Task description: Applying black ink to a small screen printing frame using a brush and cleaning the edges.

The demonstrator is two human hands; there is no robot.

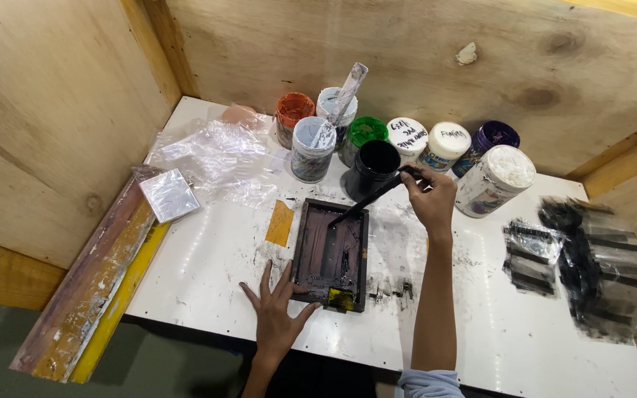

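Note:
A small dark rectangular printing frame [331, 253] smeared with black ink lies on the white table [208, 265]. My left hand [276, 307] rests flat with spread fingers on the table, its fingertips touching the frame's lower left edge. My right hand [430, 197] grips a black ink-covered stick [368, 197], whose tip reaches down to the frame's upper right part. An open black ink jar [374, 166] stands just behind the frame, under the stick.
Several paint jars stand along the back: an orange one [293, 116], a green one [361, 136], a purple one [489, 140], a white-filled jar [495, 180], and a jar with a stirring stick [312, 147]. Crumpled plastic sheet [215, 158] lies left; ink-smeared sheets [591, 258] right. Plywood walls surround.

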